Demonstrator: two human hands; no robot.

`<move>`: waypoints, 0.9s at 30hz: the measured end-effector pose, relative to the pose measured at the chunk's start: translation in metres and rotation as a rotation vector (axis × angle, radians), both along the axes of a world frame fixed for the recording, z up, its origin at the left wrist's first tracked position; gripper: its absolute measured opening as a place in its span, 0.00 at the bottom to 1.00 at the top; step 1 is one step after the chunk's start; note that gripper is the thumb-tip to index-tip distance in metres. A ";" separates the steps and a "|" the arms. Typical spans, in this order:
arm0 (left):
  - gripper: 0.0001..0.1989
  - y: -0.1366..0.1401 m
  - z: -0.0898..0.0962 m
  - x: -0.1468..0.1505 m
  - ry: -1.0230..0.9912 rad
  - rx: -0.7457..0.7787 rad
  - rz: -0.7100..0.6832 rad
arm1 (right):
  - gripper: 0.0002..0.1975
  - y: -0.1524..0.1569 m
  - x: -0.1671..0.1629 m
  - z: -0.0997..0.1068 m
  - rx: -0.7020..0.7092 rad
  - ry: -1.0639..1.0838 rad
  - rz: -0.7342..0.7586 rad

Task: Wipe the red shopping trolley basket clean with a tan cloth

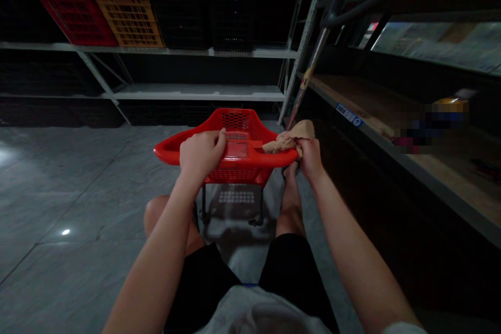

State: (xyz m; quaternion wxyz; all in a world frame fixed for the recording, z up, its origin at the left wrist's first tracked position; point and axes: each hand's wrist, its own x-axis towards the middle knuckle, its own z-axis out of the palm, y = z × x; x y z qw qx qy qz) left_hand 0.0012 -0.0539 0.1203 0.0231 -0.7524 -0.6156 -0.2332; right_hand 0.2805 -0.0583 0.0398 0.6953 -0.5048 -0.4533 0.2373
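Left hand point(201, 154) grips red shopping-cart handle point(262, 158) beneath it; right hand point(310, 155) clutches tan cloth point(285, 142) against handle's end. I'd brace left, press cloth evenly.

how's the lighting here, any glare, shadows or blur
Head view: dim overall, the dark crates nearly lost in blackness; head view: a small bright glare spot on the floor at left; head view: a shadow with a light grid pattern beneath the red cart; head view: a pixelated patch hides detail over the right shelf.
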 end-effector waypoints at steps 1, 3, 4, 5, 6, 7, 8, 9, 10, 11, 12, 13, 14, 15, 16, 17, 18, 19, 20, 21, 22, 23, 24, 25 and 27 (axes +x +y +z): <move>0.30 0.000 0.000 0.001 -0.002 -0.007 0.024 | 0.13 -0.005 -0.004 -0.008 0.034 0.014 -0.066; 0.31 -0.001 0.000 0.004 -0.007 -0.024 0.081 | 0.13 -0.023 -0.017 -0.023 0.113 -0.036 -0.227; 0.31 -0.002 0.000 0.005 -0.012 -0.027 0.107 | 0.13 -0.035 -0.026 -0.027 0.151 -0.115 -0.297; 0.31 -0.002 0.000 0.007 -0.018 -0.027 0.128 | 0.13 -0.048 -0.038 -0.028 0.191 -0.237 -0.345; 0.31 -0.003 0.000 0.008 -0.024 -0.023 0.141 | 0.14 -0.061 -0.050 -0.027 0.230 -0.386 -0.367; 0.31 -0.003 -0.001 0.010 -0.029 -0.018 0.150 | 0.16 -0.071 -0.063 -0.022 0.268 -0.543 -0.360; 0.31 -0.003 -0.001 0.011 -0.033 -0.011 0.155 | 0.17 -0.079 -0.076 -0.015 0.294 -0.705 -0.328; 0.32 -0.004 -0.002 0.013 -0.033 -0.004 0.159 | 0.20 -0.083 -0.088 -0.007 0.294 -0.844 -0.286; 0.32 -0.005 -0.003 0.014 -0.030 0.001 0.159 | 0.21 -0.083 -0.100 0.001 0.274 -0.946 -0.253; 0.32 -0.006 -0.003 0.016 -0.025 0.002 0.157 | 0.23 -0.080 -0.110 0.010 0.245 -1.015 -0.230; 0.33 -0.007 -0.003 0.017 -0.017 0.001 0.152 | 0.23 -0.075 -0.118 0.017 0.207 -1.051 -0.219; 0.33 -0.008 -0.003 0.019 -0.010 -0.003 0.147 | 0.22 -0.068 -0.125 0.024 0.173 -1.064 -0.215; 0.33 -0.009 -0.003 0.020 -0.003 -0.010 0.141 | 0.21 -0.062 -0.131 0.029 0.148 -1.065 -0.214; 0.33 -0.010 -0.003 0.021 0.002 -0.018 0.137 | 0.20 -0.056 -0.134 0.032 0.128 -1.064 -0.210; 0.33 -0.011 -0.002 0.021 0.004 -0.024 0.136 | 0.19 -0.052 -0.137 0.034 0.114 -1.066 -0.204; 0.33 -0.012 -0.002 0.022 0.004 -0.024 0.136 | 0.18 -0.050 -0.137 0.035 0.110 -1.071 -0.199; 0.33 -0.012 -0.003 0.022 0.001 -0.020 0.136 | 0.18 -0.050 -0.136 0.034 0.113 -1.080 -0.195; 0.33 -0.012 -0.003 0.021 -0.001 -0.013 0.133 | 0.18 -0.053 -0.133 0.033 0.118 -1.093 -0.192; 0.33 -0.011 -0.004 0.021 -0.004 -0.005 0.129 | 0.18 -0.056 -0.127 0.030 0.121 -1.106 -0.192; 0.34 -0.011 -0.004 0.020 -0.005 0.002 0.125 | 0.18 -0.061 -0.120 0.026 0.117 -1.113 -0.198; 0.34 -0.011 -0.005 0.019 -0.006 0.007 0.121 | 0.18 -0.065 -0.111 0.022 0.108 -1.110 -0.212; 0.34 -0.010 -0.005 0.019 -0.004 0.007 0.116 | 0.18 -0.069 -0.100 0.018 0.097 -1.098 -0.234; 0.33 -0.010 -0.005 0.019 -0.002 0.005 0.110 | 0.18 -0.071 -0.088 0.015 0.084 -1.081 -0.259; 0.33 -0.011 -0.005 0.019 0.000 0.002 0.104 | 0.18 -0.072 -0.075 0.013 0.071 -1.057 -0.284; 0.33 -0.012 -0.005 0.021 0.000 -0.002 0.086 | 0.16 -0.069 -0.048 0.011 0.046 -1.005 -0.306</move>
